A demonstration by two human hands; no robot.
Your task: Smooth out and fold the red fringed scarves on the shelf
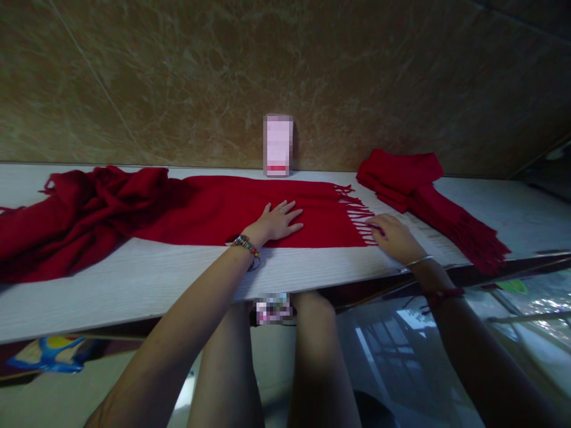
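A red scarf (214, 208) lies lengthwise on the white wood-grain board, flat in the middle and bunched up at the left. My left hand (279, 222) rests on its flat part with the fingers spread. At the scarf's right end, the fringe strands fan out over the board. My right hand (393, 236) is there, thumb and fingers pinched together on the fringe near its lower corner. Exactly how many strands it grips I cannot tell. A second red scarf (401, 175), folded over, lies to the right of that hand, its fringe hanging over the front edge.
The board (178, 267) runs along a brown marbled wall (178, 77). A phone (278, 145) leans upright against the wall behind the scarf. My knees (312, 315) are below the front edge. A blue-and-yellow package (49, 353) sits underneath at the left.
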